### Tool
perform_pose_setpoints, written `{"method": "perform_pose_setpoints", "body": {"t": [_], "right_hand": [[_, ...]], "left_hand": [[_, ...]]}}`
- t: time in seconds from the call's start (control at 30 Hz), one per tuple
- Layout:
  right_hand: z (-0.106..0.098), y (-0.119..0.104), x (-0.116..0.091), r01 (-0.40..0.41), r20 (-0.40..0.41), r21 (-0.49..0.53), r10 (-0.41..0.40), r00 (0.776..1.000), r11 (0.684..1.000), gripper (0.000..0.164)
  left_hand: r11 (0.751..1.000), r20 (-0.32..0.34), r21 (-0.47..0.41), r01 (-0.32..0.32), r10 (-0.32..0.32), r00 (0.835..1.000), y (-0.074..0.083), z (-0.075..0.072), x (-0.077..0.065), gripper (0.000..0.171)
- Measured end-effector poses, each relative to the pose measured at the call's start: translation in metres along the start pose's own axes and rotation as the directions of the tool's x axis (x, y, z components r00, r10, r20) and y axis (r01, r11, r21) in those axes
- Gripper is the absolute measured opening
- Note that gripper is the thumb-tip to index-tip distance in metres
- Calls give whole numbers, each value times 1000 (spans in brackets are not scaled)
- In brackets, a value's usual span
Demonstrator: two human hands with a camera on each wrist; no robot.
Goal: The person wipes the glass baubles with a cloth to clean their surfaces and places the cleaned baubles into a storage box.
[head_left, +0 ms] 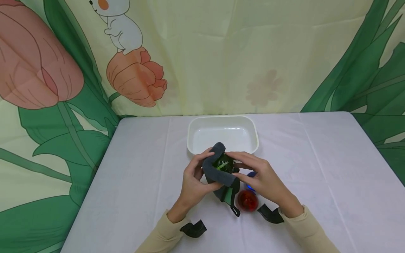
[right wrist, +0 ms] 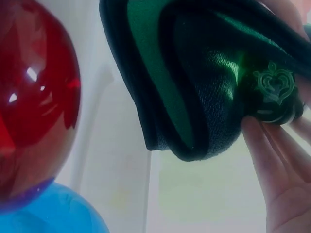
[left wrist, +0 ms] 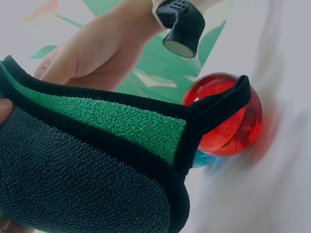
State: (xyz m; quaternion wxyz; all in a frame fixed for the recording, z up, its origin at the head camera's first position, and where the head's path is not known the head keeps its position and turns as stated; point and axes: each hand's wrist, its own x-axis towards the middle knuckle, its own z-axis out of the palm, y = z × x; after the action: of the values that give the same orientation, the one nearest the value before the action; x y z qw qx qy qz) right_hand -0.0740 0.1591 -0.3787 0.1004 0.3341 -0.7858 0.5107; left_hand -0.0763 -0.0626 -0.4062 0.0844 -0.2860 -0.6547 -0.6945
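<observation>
Yr L hand [head_left: 197, 177] grips gray cloth [head_left: 226, 178] | yr R hand [head_left: 267, 177] pinches green ball [head_left: 225, 162], in cloth fold, red ball [head_left: 248, 201] at its 5 o'clock | prob slick: you'd best press evenly, low o/ tbl [head_left: 133, 182]

This is a table [head_left: 133, 182] set before a backdrop [head_left: 215, 52]; whether in a home or a studio, the views do not tell. White cloth [head_left: 316, 196] covers the table; the printed fabric behind shows a cartoon animal [head_left: 126, 31] above the table's far left corner, a pink tulip [head_left: 34, 59] left of the table, and green leaves [head_left: 354, 77] at the table's right.
</observation>
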Motion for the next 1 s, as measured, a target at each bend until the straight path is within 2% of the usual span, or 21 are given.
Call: {"method": "perform_pose_setpoints", "body": {"t": [0.23, 0.37, 0.57, 0.9, 1.0], "right_hand": [[-4, -4, 0, 29, 15, -34, -28, 999, 999, 65], [-6, -4, 0, 73, 29, -65, -71, 997, 995, 65], [-1, 0, -2, 106, 30, -103, -104, 994, 989, 67], [5, -1, -1, 108, -1, -134, -109, 994, 985, 67], [5, -2, -1, 71, -5, -104, -72, 997, 992, 66]], "left_hand": [[1000, -1, -7, -11, 11, 1000, 0, 1, -2, 71], [1000, -9, -14, -16, 16, 1000, 0, 1, -2, 72], [999, -30, -46, 10, -11, 999, 1, 1, -1, 73], [999, -39, -37, 37, -38, 999, 1, 0, -1, 73], [999, -29, -35, 38, -39, 999, 1, -1, -2, 74]]}}
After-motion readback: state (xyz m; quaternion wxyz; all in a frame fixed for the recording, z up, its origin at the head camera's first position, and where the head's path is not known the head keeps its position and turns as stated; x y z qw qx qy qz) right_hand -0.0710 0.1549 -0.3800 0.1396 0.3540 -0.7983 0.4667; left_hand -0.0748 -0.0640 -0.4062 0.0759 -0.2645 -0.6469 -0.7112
